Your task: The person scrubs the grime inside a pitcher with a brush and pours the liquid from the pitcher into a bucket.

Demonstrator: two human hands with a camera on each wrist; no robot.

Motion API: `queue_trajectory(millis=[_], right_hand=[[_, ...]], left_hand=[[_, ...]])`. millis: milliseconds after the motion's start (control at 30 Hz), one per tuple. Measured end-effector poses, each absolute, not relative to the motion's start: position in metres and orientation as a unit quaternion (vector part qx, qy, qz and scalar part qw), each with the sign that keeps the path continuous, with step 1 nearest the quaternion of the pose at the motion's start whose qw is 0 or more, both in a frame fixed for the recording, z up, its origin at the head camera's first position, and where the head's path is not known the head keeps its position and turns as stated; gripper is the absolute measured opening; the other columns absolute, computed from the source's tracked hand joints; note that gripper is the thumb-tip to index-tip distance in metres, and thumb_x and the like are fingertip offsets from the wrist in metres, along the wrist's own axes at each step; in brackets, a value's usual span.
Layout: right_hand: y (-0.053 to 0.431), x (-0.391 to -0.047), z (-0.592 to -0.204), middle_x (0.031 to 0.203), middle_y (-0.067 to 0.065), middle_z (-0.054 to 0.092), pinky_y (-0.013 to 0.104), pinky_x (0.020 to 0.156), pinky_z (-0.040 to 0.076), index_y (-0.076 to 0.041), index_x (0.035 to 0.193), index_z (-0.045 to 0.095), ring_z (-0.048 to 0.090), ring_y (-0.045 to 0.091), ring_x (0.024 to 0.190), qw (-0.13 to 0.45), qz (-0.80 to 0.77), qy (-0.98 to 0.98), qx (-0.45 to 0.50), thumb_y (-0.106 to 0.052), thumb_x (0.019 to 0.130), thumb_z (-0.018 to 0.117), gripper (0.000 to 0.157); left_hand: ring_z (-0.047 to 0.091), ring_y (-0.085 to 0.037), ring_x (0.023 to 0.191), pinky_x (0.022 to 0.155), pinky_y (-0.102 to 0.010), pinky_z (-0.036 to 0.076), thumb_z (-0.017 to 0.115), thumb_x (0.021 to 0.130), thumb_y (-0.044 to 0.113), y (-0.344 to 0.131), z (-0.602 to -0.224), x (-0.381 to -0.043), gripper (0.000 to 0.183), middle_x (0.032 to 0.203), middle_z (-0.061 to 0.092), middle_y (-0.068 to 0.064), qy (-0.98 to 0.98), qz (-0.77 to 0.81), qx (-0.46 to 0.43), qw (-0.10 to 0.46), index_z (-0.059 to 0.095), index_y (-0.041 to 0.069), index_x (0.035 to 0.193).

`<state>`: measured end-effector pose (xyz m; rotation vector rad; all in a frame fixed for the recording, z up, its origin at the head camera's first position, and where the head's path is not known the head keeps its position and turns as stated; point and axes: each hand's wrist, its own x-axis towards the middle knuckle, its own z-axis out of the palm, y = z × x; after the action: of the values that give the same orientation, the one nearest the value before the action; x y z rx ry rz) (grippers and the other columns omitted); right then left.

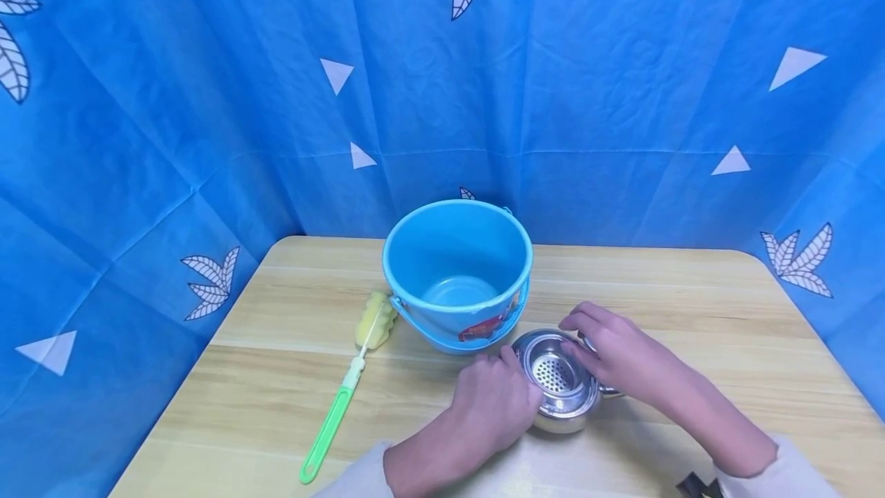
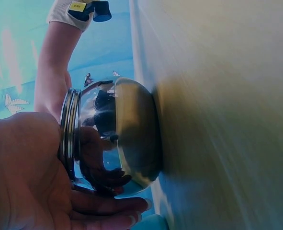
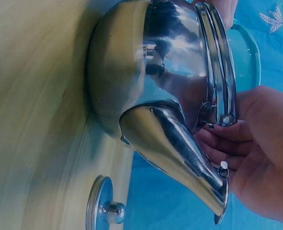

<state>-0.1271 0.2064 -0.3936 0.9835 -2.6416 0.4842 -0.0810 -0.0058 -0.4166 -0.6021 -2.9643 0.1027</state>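
Observation:
A shiny steel teapot (image 1: 561,423) stands upright on the table, with a perforated strainer (image 1: 553,373) seated in its mouth. My left hand (image 1: 494,400) holds the near left side of the pot, thumb at the rim; the left wrist view shows its fingers along the pot's wall. Over the far right rim, my right hand (image 1: 622,352) pinches the strainer's edge, thumb inside the opening and fingers outside. The spout (image 3: 175,158) points toward the right arm. A round steel lid (image 3: 103,206) with a ball knob lies on the table in the right wrist view.
A light blue bucket (image 1: 459,313) stands just behind the teapot, its handle hanging down in front. To its left lies a bottle brush (image 1: 339,410) with a yellow sponge head and green handle. Blue curtain (image 1: 442,83) surrounds the wooden table (image 1: 235,406).

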Motion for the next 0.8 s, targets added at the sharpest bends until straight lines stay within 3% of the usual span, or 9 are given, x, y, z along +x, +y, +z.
queue_trajectory(millis=[100, 300, 467, 800], right_hand=[[0.205, -0.126, -0.394, 0.101, 0.004, 0.071, 0.029, 0.074, 0.063, -0.003, 0.107, 0.073, 0.074, 0.020, 0.089, 0.143, 0.169, -0.913, 0.342, -0.009, 0.084, 0.083, 0.025], [0.200, -0.125, -0.395, 0.094, 0.002, 0.070, 0.025, 0.070, 0.062, -0.005, 0.102, 0.074, 0.072, 0.016, 0.082, 0.164, 0.149, -0.914, 0.341, -0.007, 0.079, 0.086, 0.026], [0.195, -0.125, -0.395, 0.090, 0.001, 0.069, 0.024, 0.068, 0.061, -0.005, 0.098, 0.075, 0.070, 0.014, 0.079, 0.174, 0.132, -0.915, 0.338, -0.007, 0.075, 0.089, 0.026], [0.190, -0.122, -0.393, 0.087, 0.000, 0.067, 0.024, 0.067, 0.060, -0.007, 0.095, 0.076, 0.068, 0.012, 0.077, 0.162, 0.118, -0.928, 0.314, -0.008, 0.077, 0.088, 0.022]], left_hand=[[0.048, -0.016, 0.058, 0.043, -0.027, 0.035, 0.050, 0.098, 0.038, -0.006, -0.416, -0.081, 0.050, 0.070, 0.058, -0.005, -0.977, 0.036, -0.201, 0.057, 0.066, -0.007, 0.112], [0.045, -0.015, 0.056, 0.042, -0.027, 0.032, 0.051, 0.097, 0.039, -0.005, -0.417, -0.081, 0.040, 0.066, 0.052, -0.002, -0.979, 0.019, -0.192, 0.060, 0.062, 0.000, 0.098], [0.044, -0.015, 0.055, 0.041, -0.027, 0.031, 0.051, 0.097, 0.039, -0.005, -0.418, -0.080, 0.039, 0.065, 0.050, -0.001, -0.979, 0.020, -0.192, 0.063, 0.061, 0.001, 0.095], [0.040, -0.014, 0.052, 0.038, -0.026, 0.028, 0.052, 0.098, 0.043, -0.007, -0.418, -0.080, 0.038, 0.064, 0.046, 0.001, -0.972, 0.058, -0.206, 0.094, 0.056, 0.007, 0.085]])
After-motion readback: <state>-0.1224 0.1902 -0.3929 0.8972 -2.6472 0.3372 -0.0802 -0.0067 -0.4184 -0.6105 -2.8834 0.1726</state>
